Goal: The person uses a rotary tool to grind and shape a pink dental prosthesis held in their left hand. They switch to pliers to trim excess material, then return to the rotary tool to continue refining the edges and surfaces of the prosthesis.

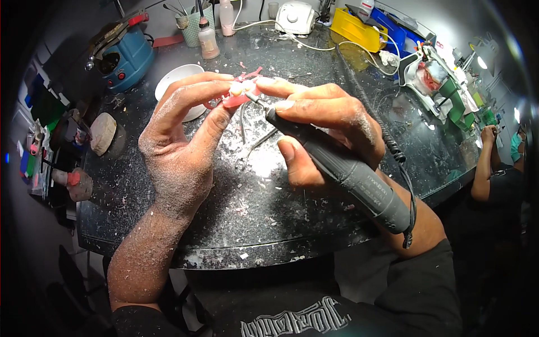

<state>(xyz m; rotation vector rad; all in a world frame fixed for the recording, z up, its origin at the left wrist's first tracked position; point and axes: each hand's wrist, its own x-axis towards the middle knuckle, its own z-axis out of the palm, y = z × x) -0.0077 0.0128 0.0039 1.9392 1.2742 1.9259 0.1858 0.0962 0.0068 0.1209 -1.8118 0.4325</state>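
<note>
My left hand [182, 137], dusted with white powder, pinches a small pink wax piece with pale teeth [240, 93] between thumb and fingers above the dark worktop [281, 213]. My right hand [320, 129] grips a grey rotary handpiece [342, 168] like a pen. Its thin metal bur [254, 100] touches the pink piece. A coiled black cord [393, 151] runs from the handpiece's rear across my forearm.
A white bowl [177, 78] lies behind my left hand. A blue machine [123, 53] stands back left. Bottles [209, 40], a white control unit [296, 17] and a yellow tray [356, 29] line the back. An articulator [435, 78] sits right. Another person [499, 168] works at far right.
</note>
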